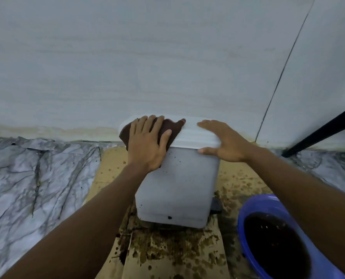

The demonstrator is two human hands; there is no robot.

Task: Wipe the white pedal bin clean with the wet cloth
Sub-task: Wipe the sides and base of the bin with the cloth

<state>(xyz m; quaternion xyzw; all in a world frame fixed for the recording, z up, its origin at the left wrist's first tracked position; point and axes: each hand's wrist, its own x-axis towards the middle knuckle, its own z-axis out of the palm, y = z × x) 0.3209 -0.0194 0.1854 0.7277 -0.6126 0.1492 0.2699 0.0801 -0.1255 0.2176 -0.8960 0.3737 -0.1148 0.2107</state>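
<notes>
Brown cloth point(173, 127) on bin lid point(193, 135) | left fingers point(142, 127) spread, pressing it | right fingers point(210, 125) flat

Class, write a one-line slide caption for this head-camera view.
Left hand presses a brown cloth on the lid, right hand rests beside it; dark specks dot the bin below.

The white pedal bin point(177, 184) stands upright on stained cardboard point(167, 254) close to the wall point(167, 57), its ribbed lid point(195, 135) shut. Dark specks dot its front face, and a dark pedal point(216, 205) shows at its lower right. The brown cloth point(173, 127) lies spread over the lid's left part, hanging over the front edge.
</notes>
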